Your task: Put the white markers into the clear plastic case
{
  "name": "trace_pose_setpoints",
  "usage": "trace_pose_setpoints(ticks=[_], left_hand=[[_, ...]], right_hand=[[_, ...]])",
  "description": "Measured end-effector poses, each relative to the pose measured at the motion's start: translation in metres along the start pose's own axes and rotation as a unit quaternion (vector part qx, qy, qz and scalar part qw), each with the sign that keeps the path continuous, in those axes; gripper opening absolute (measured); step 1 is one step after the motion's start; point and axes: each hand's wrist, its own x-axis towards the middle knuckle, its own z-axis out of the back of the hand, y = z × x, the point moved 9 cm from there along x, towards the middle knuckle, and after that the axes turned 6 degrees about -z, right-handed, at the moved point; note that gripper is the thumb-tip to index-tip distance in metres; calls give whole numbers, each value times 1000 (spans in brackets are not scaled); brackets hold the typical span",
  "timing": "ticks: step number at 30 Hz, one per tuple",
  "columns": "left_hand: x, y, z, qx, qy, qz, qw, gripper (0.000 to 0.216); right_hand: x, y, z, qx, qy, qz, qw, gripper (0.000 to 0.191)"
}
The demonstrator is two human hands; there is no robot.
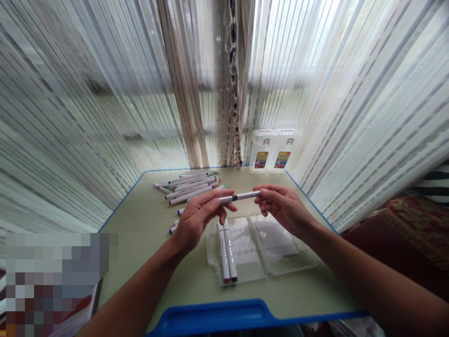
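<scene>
A white marker with a dark band lies level in the air between my two hands. My left hand pinches one end of it with thumb and fingers. At the other end, my right hand grips it between thumb and fingertips. Below them, an open clear plastic case rests flat on the table, its two halves spread. Two white markers lie side by side in its left half, with a red and a dark tip toward me. To the left is a loose pile of white markers with coloured ends, partly hidden by my left hand.
Two clear cases with yellow labels stand upright at the table's back right. The pale green table has a blue edge and a blue front tray. String curtains hang behind it, with a bead strand at the middle.
</scene>
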Motion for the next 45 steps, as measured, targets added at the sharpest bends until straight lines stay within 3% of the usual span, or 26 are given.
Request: trace_pose_setpoints(ticks=[9,25,40,45], left_hand=[[0,-2,5,65,-19,-10,998,35],[4,0,15,206,-74,46,975,14],[2,6,2,315,-4,34,949,20],[0,6,-3,368,6,27,929,23]], right_hand=[[1,0,0,-4,5,8,1000,20],[-8,4,-13,-115,42,47,991,22],[-13,0,-24,-226,57,62,970,25],[-21,3,-33,-326,75,113,936,17]])
